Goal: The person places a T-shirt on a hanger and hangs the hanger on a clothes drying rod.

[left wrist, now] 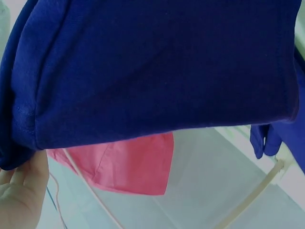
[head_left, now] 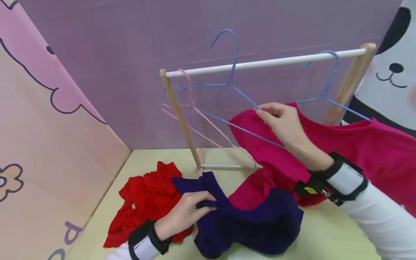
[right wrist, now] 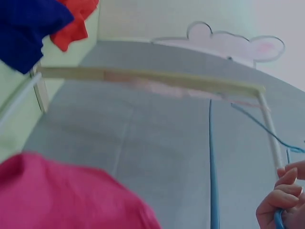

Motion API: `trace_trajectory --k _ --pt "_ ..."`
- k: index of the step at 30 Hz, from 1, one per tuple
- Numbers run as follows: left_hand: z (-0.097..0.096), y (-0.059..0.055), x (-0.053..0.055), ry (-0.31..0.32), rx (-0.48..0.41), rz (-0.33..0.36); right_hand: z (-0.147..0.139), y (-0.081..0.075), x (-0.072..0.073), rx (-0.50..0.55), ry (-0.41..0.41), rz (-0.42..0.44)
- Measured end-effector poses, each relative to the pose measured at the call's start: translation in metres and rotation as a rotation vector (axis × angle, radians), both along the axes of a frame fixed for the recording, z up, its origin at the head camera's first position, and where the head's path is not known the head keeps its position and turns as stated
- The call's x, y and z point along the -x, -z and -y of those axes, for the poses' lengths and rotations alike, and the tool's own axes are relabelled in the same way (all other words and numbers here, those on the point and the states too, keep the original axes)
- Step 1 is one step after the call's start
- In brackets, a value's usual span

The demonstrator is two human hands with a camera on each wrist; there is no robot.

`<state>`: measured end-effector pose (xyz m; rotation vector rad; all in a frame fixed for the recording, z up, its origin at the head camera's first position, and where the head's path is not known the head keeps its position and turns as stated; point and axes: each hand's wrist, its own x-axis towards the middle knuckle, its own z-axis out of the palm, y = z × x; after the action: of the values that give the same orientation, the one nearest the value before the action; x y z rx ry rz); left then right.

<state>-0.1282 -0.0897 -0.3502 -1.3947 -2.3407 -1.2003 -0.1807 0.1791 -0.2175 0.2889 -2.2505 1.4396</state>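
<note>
My right hand (head_left: 286, 124) pinches the sloping shoulder of a blue wire hanger (head_left: 247, 96), whose hook rises above the rack's rail. In the right wrist view the fingers (right wrist: 281, 200) curl round the blue wire. Lower down, my left hand (head_left: 186, 213) grips the edge of a dark blue garment (head_left: 247, 224) between thumb and fingers. That garment fills most of the left wrist view, where the hand (left wrist: 24, 191) shows at the lower left. Behind my right hand, a magenta garment (head_left: 344, 151) hangs on another blue hanger (head_left: 326, 92).
A small rack with a white rail (head_left: 269, 64) and wooden posts (head_left: 180, 115) stands on the pale yellow table (head_left: 325, 234). A pink hanger (head_left: 208, 119) hangs at its left end. A crumpled red garment (head_left: 149, 195) lies at left. Printed panels (head_left: 48, 126) enclose the sides.
</note>
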Motion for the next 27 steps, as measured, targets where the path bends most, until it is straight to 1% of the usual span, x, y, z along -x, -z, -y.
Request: trace_trajectory --k 3,7,10,14,15,16,18,21,24,26,27 --pt "0.002 -0.004 0.001 -0.008 -0.013 -0.008 -0.024 -0.002 -0.015 -0.001 0.053 0.003" --pt "0.004 -0.007 0.002 -0.019 -0.038 -0.013 -0.057 0.003 -0.036 -0.021 0.127 0.021" --pt "0.004 -0.008 0.002 -0.047 -0.054 -0.009 -0.081 0.013 -0.054 -0.075 0.196 0.05" --pt "0.004 -0.008 0.002 -0.109 -0.062 0.008 -0.11 0.03 -0.077 -0.129 0.314 0.103" --pt "0.004 -0.008 0.003 -0.123 -0.061 0.009 -0.118 0.035 -0.081 -0.125 0.336 0.109" --pt "0.004 -0.008 0.003 -0.133 -0.062 0.006 -0.125 0.04 -0.085 -0.104 0.338 0.101" --pt "0.005 -0.007 0.002 -0.15 -0.065 -0.004 -0.14 0.05 -0.092 -0.071 0.328 0.107" --pt "0.005 -0.007 0.002 -0.162 -0.07 -0.018 -0.159 0.066 -0.098 0.003 0.243 0.079" --pt "0.006 -0.007 0.001 -0.163 -0.078 -0.017 -0.173 0.081 -0.104 0.021 0.156 0.076" --pt "0.006 -0.006 0.0 -0.157 -0.085 -0.01 -0.178 0.089 -0.107 0.07 0.069 0.041" --pt "0.006 -0.006 -0.001 -0.152 -0.089 -0.008 -0.18 0.093 -0.108 0.103 0.003 0.011"
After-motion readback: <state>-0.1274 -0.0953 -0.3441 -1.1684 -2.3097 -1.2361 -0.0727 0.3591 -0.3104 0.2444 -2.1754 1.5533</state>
